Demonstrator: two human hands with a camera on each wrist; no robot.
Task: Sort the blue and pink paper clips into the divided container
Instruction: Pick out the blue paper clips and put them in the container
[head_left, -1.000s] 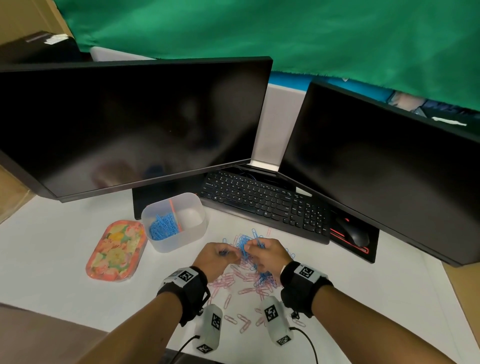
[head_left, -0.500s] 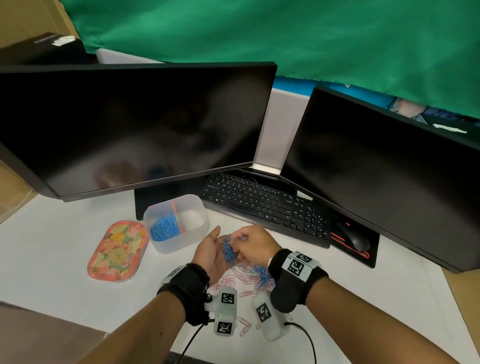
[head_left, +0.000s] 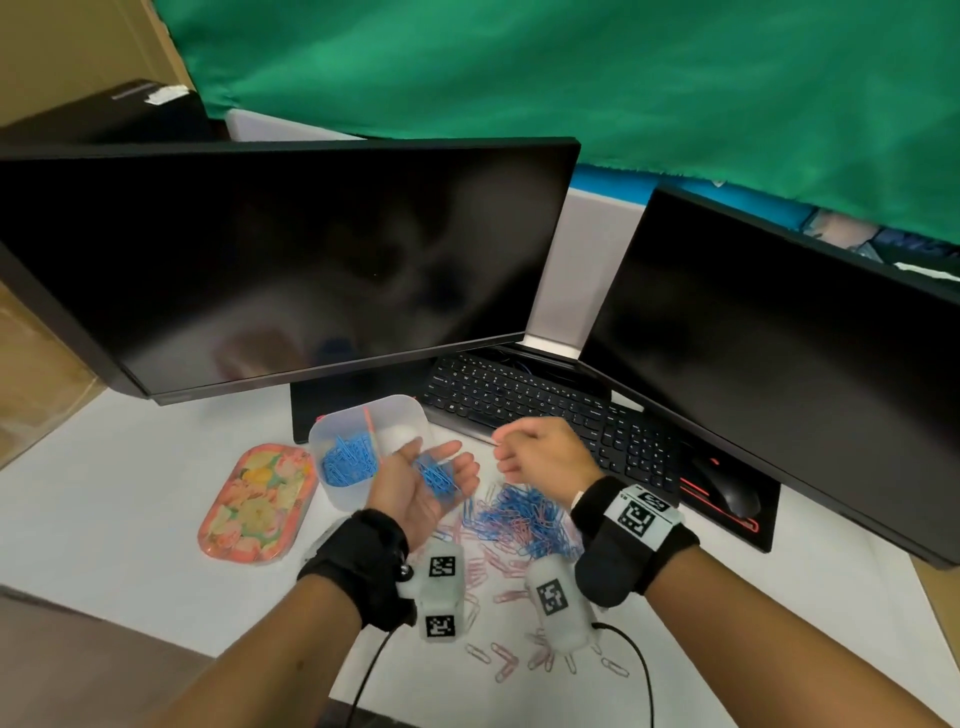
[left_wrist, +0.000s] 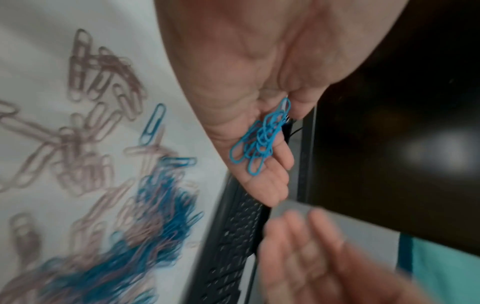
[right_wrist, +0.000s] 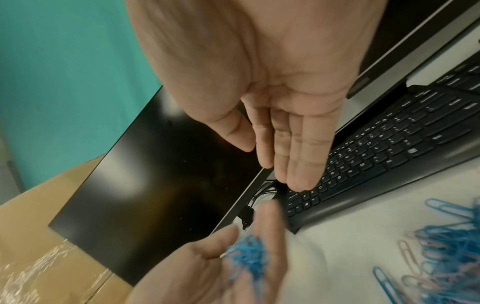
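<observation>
The left hand (head_left: 422, 486) is now turned palm-up and has been raised off the table (head_left: 130, 519), where a second ago both hands were buried in the mixed pile (head_left: 519, 519). A small bunch of blue clips (head_left: 435, 478) is cradled on its relaxed, open fingers, not pinched. It has been carried leftward and is now held just beside the divided container (head_left: 363, 415), close to the near wall. The right hand (head_left: 545, 457) has been drawn away from the left palm; it is seen empty from its wrist view, fingers straight and together, nothing gripped. So a handful appears to have been passed across and freed, and a tipping into the blue side is judged to be next. That left compartment is already well stocked with blue; the right compartment looks empty of pink, as far as can be told. Plenty of pink clips (head_left: 483, 566) are left scattered on the table, with a blue tangle among them, in front of the keyboard (head_left: 545, 405). The sort is judged to be far from finished.
</observation>
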